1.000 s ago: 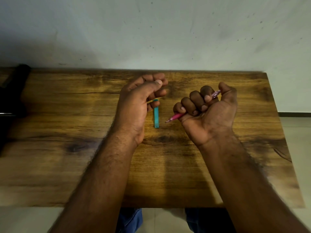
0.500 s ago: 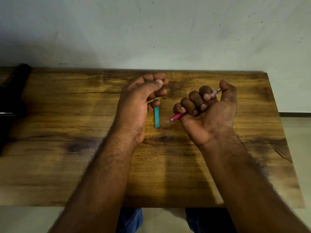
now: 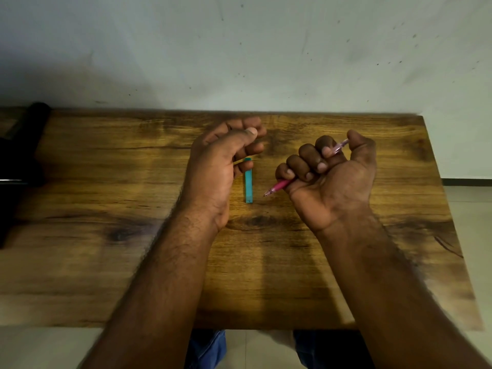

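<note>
My right hand (image 3: 330,177) is turned palm up, its fingers curled round a pink mechanical pencil (image 3: 279,186). The pencil's tip points left and its clear end sticks out by the thumb. A small teal stick-shaped case (image 3: 248,185) lies flat on the wooden table (image 3: 106,262), between the two hands. My left hand (image 3: 221,163) hovers at the case's far end with its fingers curled and the thumb tip against the index finger. Nothing can be made out between those fingertips.
A black object (image 3: 18,161) lies along the table's left edge. A pale wall stands right behind the table. The table's right edge drops to a tiled floor (image 3: 468,209). Blue trousers (image 3: 207,350) show below the near edge.
</note>
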The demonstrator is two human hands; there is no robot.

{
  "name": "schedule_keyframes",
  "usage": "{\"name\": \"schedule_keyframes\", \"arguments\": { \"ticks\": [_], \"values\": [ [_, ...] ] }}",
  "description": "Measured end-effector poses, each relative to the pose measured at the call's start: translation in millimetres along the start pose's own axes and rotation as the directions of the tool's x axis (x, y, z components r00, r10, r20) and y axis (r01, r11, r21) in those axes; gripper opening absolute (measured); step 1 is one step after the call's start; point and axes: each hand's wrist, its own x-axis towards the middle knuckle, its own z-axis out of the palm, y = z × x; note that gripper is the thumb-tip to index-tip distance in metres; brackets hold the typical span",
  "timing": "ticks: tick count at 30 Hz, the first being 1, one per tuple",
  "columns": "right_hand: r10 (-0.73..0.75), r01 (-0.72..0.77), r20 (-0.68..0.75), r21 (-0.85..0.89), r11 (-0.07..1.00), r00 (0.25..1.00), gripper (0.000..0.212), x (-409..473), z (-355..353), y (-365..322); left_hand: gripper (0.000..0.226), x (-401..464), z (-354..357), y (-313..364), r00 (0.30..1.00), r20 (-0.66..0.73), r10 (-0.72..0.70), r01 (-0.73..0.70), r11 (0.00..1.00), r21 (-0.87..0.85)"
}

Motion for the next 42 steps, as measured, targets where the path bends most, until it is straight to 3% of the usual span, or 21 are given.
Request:
{"name": "schedule_keyframes", "arguments": {
  "ticks": [42],
  "values": [
    [-0.006,0.006,-0.032,-0.011,1.000,0.999,0.050,-0.4,-1.4,0.8,0.027,0.2,0.4,0.1,1.000,-0.004,0.003,-0.003,1.000,0.005]
  ]
}}
